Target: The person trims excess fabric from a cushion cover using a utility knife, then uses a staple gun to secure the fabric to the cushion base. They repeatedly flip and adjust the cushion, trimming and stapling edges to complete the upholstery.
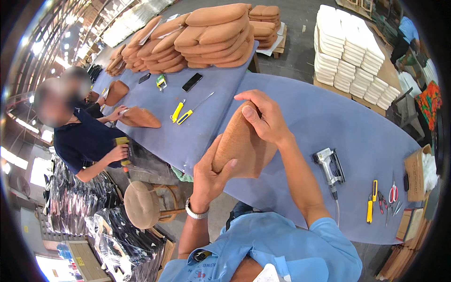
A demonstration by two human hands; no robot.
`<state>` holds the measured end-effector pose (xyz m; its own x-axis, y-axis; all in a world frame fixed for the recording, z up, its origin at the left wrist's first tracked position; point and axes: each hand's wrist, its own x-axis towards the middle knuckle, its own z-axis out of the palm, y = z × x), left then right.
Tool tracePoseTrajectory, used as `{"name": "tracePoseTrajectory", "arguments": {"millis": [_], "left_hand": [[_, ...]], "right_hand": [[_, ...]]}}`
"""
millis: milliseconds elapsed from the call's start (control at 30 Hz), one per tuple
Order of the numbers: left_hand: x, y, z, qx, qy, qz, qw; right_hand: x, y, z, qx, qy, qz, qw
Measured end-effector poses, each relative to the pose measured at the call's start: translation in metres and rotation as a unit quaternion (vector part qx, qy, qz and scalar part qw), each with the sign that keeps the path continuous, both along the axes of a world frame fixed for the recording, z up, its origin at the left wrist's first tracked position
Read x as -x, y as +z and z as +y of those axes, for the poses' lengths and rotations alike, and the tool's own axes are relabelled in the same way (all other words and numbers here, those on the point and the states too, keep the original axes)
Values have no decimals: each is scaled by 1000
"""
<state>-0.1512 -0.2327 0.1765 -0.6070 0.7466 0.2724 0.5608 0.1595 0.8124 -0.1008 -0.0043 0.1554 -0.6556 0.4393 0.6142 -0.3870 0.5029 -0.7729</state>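
Above the table's near edge I hold a brown upholstered seat cushion point(242, 143) tilted up on its side. My left hand point(211, 171), with a watch at the wrist, grips its lower left edge, thumb on the near face. My right hand point(265, 117) is wrapped over the top corner, its thumb lying on the brown fabric. The fingers behind the cushion are partly hidden. A silver staple gun point(330, 167) with a hose lies on the blue-covered table point(296, 108) to the right of my right forearm.
Cutters point(177, 111), a screwdriver point(184, 117) and a phone point(192, 82) lie at the left. Scissors point(393, 194) and yellow-handled tools point(371, 203) lie right, near a cardboard box point(417, 174). Brown cushions point(213, 40) are stacked behind. A co-worker point(84, 141) holds a tool and cushion.
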Motion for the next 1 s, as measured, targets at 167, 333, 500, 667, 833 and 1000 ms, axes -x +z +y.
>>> {"name": "tracePoseTrajectory", "arguments": {"millis": [167, 333, 500, 667, 833, 1000], "left_hand": [[-9, 13, 34, 53, 25, 85, 995], [-7, 4, 43, 48, 18, 153, 987], [-7, 12, 57, 52, -53, 168, 983], [4, 9, 38, 64, -102, 136, 983], [17, 12, 2, 120, -98, 88, 984], [9, 9, -62, 201, -76, 26, 976]], "right_hand": [[6, 3, -4, -117, -75, 52, 989], [1, 27, 8, -171, -74, -74, 980], [-9, 5, 62, 106, 93, -96, 985], [-17, -32, 50, 180, 110, -19, 977], [-13, -45, 21, 149, 72, -33, 986], [-28, -125, 15, 155, -12, -133, 979]]}}
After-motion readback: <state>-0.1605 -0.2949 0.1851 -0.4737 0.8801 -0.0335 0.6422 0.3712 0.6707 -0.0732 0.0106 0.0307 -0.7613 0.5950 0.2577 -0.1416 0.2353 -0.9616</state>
